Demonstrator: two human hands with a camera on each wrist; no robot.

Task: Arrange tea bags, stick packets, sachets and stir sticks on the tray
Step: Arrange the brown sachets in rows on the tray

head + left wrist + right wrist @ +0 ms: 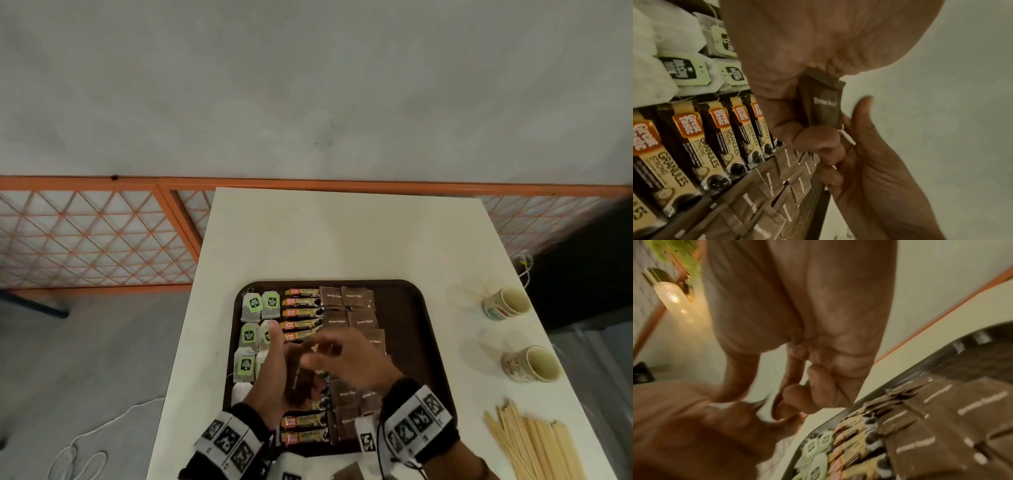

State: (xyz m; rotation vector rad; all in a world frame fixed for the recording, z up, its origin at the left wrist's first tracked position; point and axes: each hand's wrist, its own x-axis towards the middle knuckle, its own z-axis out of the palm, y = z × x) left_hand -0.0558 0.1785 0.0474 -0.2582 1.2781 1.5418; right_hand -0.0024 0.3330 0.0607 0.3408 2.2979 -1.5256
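A dark brown tray (416,342) lies on the white table. It holds tea bags (254,303) with green tags on the left, granules stick packets (301,313) in the middle and brown sugar sachets (352,298) on the right. Above the tray my left hand (291,380) grips a small stack of brown sachets (822,105), fingers curled round it. My right hand (342,359) reaches across to that stack. Its fingers touch the far side and the thumb stands apart. Blur hides whether it pinches a sachet. Wooden stir sticks (534,448) lie on the table at the right.
Two paper cups (507,303) (531,365) lie on their sides near the table's right edge. An orange lattice railing (102,236) runs behind the table. A white cable (85,445) lies on the floor at the left.
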